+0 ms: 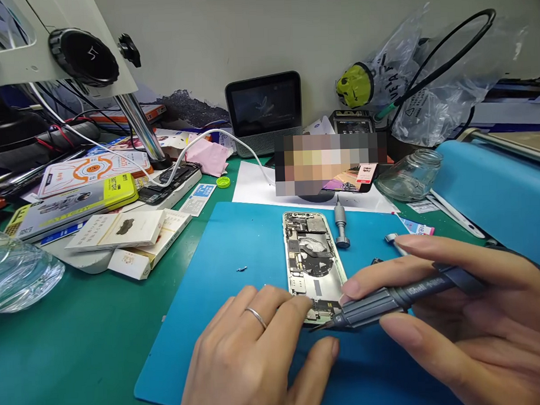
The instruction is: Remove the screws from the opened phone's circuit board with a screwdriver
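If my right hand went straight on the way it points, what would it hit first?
Likely the lower end of the opened phone, where the screwdriver tip seems to rest; just beyond lie fingers of the left hand.

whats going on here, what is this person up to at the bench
A person is working on an opened smartphone that lies with its insides exposed on a blue mat. Their right hand grips a grey precision screwdriver, its tip at the phone's lower end. The left hand rests on the mat with its fingertips against the phone's lower left corner. A second small driver lies beside the phone's upper right.
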### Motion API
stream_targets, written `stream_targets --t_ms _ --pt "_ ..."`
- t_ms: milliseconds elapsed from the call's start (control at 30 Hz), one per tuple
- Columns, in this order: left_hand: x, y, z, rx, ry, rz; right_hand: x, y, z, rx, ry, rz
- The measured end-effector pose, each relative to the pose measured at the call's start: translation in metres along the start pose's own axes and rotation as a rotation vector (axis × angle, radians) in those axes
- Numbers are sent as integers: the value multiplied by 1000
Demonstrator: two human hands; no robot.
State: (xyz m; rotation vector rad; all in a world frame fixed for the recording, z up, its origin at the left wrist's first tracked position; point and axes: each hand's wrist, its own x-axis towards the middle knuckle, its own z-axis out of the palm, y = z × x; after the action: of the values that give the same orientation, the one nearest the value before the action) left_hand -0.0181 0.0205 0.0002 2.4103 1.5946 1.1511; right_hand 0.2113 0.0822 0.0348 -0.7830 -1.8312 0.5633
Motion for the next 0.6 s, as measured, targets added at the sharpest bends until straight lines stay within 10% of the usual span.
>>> stream_targets --t_ms 333,600 --pt "-4 -2 -3 189 -39 26 10 2 -4 71 -64 -23" --pt "-2 10 -1 21 22 -89 37 -33 4 -285 218 29"
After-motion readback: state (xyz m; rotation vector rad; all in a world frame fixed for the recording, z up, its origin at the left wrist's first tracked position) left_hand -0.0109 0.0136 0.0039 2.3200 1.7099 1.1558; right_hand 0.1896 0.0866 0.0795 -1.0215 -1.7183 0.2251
